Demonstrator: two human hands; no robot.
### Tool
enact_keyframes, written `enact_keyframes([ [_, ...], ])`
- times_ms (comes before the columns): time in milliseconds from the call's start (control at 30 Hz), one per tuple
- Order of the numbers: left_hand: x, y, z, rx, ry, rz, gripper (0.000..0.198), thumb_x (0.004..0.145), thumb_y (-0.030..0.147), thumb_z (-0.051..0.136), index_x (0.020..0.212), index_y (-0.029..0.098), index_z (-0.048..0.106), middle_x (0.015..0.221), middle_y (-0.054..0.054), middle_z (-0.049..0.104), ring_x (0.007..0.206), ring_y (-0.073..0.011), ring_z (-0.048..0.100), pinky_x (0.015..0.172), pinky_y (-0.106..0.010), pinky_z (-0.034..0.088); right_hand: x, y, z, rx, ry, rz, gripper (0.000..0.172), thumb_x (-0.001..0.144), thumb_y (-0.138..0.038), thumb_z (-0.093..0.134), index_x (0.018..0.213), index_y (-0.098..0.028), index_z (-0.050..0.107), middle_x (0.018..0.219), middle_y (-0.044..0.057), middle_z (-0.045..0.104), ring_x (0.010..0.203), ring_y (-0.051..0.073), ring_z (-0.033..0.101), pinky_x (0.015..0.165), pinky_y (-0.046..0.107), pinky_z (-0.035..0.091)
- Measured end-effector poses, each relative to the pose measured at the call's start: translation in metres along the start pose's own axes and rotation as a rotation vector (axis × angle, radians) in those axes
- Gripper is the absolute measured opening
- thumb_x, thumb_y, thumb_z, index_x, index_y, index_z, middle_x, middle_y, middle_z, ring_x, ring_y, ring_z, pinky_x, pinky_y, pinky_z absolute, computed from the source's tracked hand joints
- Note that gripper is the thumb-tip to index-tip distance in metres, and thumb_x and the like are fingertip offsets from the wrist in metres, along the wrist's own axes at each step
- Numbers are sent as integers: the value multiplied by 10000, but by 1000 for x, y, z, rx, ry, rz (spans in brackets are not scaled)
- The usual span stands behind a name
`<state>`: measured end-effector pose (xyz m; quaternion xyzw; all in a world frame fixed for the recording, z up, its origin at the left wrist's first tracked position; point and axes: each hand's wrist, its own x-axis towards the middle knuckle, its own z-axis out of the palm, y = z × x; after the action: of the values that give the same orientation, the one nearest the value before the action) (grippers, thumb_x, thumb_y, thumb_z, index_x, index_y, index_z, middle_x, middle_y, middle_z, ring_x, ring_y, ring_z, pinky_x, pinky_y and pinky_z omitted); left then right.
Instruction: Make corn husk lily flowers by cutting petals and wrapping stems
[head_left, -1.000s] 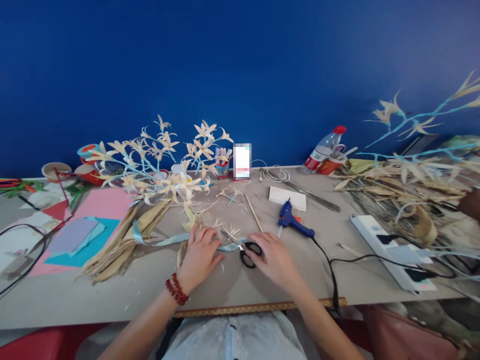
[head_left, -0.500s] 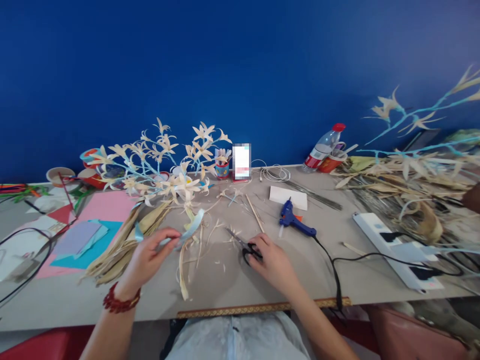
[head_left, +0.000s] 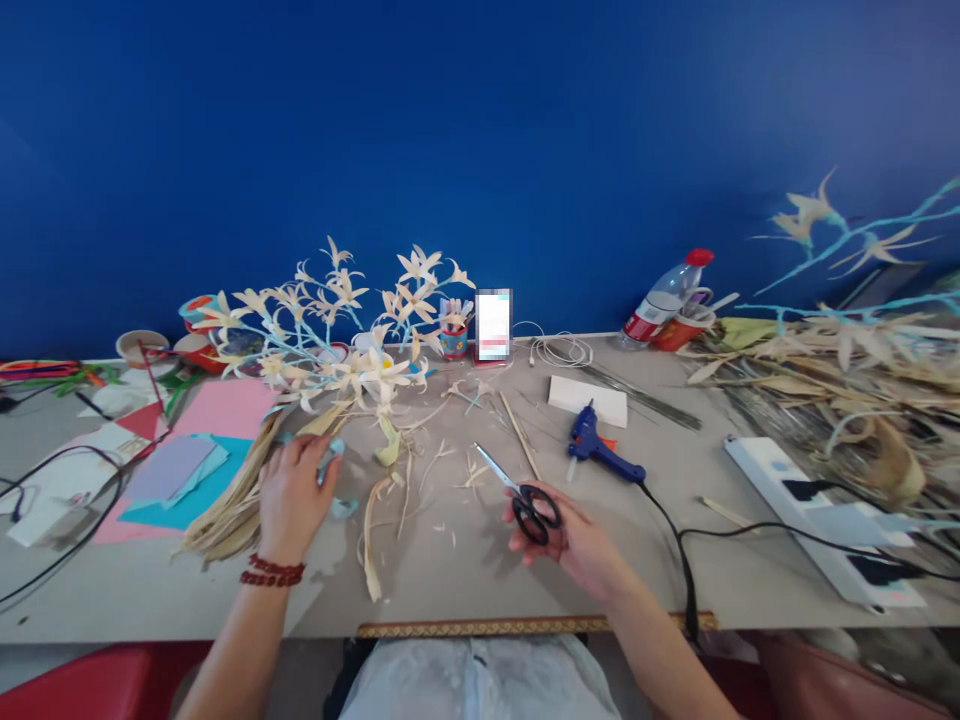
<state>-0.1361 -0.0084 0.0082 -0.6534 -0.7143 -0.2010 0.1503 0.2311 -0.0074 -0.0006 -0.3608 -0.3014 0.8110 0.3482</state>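
Plainly, our grey desk (head_left: 465, 585), scrap-strewn, against blue wall (head_left: 480, 150); our right hand (head_left: 577, 540) above the desk, grip curled round black-handled scissors (head_left: 519, 490); our left hand (head_left: 292, 495) beside dried husks (head_left: 225, 515), grip pinching blue ribbon (head_left: 331, 457).

Beyond the grey tabletop (head_left: 480, 580) rises a plain blue wall (head_left: 480, 140), smooth and unbroken, deep in colour above most of the tabletop and fading toward purple above its right end. A thin pale strip (head_left: 606, 336) runs where the tabletop's far edge meets the wall. Below the tabletop's near left edge sits a smooth red seat (head_left: 97, 685). Light falls softly over the tabletop, leaving only faint, blurred shadows.
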Motion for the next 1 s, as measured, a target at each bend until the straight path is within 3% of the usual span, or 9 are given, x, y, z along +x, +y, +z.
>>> enact_keyframes([
  [167, 2, 53, -11, -473, 30, -37, 210, 857, 319, 549, 1003, 201, 643, 1104, -101, 616, 1067, -279, 540, 938, -418, 385, 3, 8, -4, 160, -76, 60, 334, 833, -374, 606, 1076, -150, 647, 921, 80, 688, 651, 166, 674, 527, 250, 546],
  [233, 0, 83, -11, -832, -232, -123, 262, 861, 338, 549, 1082, 213, 612, 1111, -93, 617, 920, -218, 592, 769, -327, 464, 6, 12, -2, 195, -140, 63, 354, 833, -380, 600, 1092, -143, 641, 926, 84, 686, 657, 169, 674, 518, 243, 542],
  [333, 0, 118, 1, -1351, -721, -312, 336, 839, 391, 574, 1118, 204, 580, 1012, -74, 645, 696, -143, 578, 543, -232, 418, 6, 16, 3, 188, -226, 55, 357, 847, -368, 579, 1110, -131, 618, 935, 105, 689, 667, 181, 681, 520, 248, 543],
  [433, 2, 131, 13, -1564, -820, -517, 243, 826, 404, 601, 859, 163, 609, 743, -5, 614, 548, -74, 481, 496, -184, 340, 2, 16, 8, 152, -263, 57, 311, 858, -361, 580, 1077, -142, 592, 967, 122, 685, 693, 202, 699, 544, 275, 559],
  [600, 3, 127, 14, -1578, -791, -527, 207, 812, 350, 641, 779, 156, 577, 642, 39, 535, 537, -53, 438, 523, -166, 328, -1, 23, 9, 51, -173, 42, 210, 781, -289, 716, 856, -173, 558, 938, 66, 669, 733, 214, 708, 450, 207, 536],
  [700, 3, 122, 12, -1599, -837, -492, 197, 815, 341, 634, 787, 157, 568, 655, 32, 532, 543, -61, 437, 529, -176, 331, 0, 32, 6, 59, -263, 129, 269, 711, -290, 772, 852, -139, 600, 921, 72, 657, 704, 193, 689, 423, 198, 534],
  [767, 5, 117, 14, -1578, -754, -484, 186, 834, 351, 597, 818, 169, 558, 685, 24, 538, 554, -73, 445, 544, -193, 346, -1, 36, 4, 93, -367, 207, 311, 674, -308, 791, 849, -115, 621, 912, 95, 666, 705, 190, 681, 432, 199, 534],
  [867, 8, 106, 18, -1244, -536, -310, 200, 860, 362, 542, 776, 181, 556, 668, 19, 522, 580, -109, 461, 579, -233, 370, -5, 34, -3, 80, -399, 203, 301, 634, -293, 814, 787, -115, 625, 893, 113, 685, 704, 177, 664, 453, 191, 518],
  [1000, 8, 96, 22, -524, -445, 102, 175, 840, 340, 571, 764, 184, 593, 718, -22, 583, 684, -190, 535, 688, -326, 415, -16, 16, -19, -75, -131, -33, 220, 678, -264, 791, 778, -151, 631, 942, 95, 679, 734, 150, 623, 549, 206, 501],
])
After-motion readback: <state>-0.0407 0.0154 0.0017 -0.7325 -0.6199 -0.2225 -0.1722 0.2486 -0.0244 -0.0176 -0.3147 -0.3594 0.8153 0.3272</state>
